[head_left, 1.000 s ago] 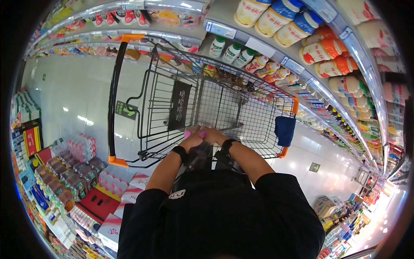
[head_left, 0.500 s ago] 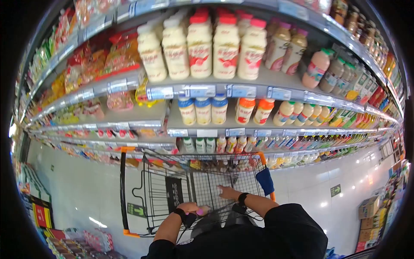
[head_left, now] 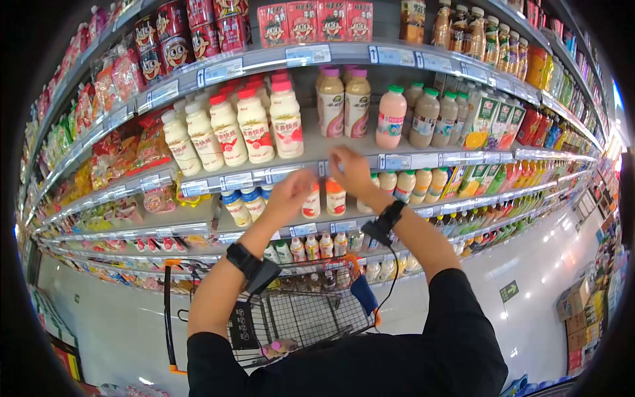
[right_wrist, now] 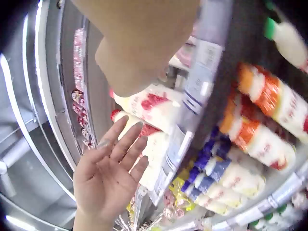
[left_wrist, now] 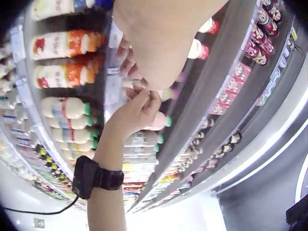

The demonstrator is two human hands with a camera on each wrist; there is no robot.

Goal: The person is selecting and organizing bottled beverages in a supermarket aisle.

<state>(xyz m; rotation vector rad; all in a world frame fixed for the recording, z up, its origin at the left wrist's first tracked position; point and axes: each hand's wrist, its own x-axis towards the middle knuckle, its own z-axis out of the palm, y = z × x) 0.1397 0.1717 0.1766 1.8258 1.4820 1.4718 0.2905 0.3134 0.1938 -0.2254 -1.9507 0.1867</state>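
Both bare hands are raised in front of the drink shelves. My left hand (head_left: 291,193) is before the lower bottle row, its palm spread and fingers loosely extended in the right wrist view; it holds nothing. Close beside it, my right hand (head_left: 350,173) is at the edge of the middle shelf, fingers loosely bent (left_wrist: 147,103), with nothing seen in them. Behind the hands stand orange-capped bottles (head_left: 336,197) and, above, white bottles with red caps (head_left: 254,132). Purple-capped bottles (head_left: 357,106) stand above the right hand. Low in the cart lie pink-ended bottles (head_left: 279,348).
A wire shopping cart (head_left: 311,317) with a black handle (head_left: 169,317) and orange corners stands between me and the shelves. A blue cloth (head_left: 364,294) hangs on its right end. Red milk cartons (head_left: 304,23) line the upper shelf; cardboard boxes (head_left: 572,298) stand at right.
The view has tilted up from the cart to the shelves. Both hands have risen from the cart toward the shelf. The pink-ended bottles, earlier at my hands, now lie in the cart.
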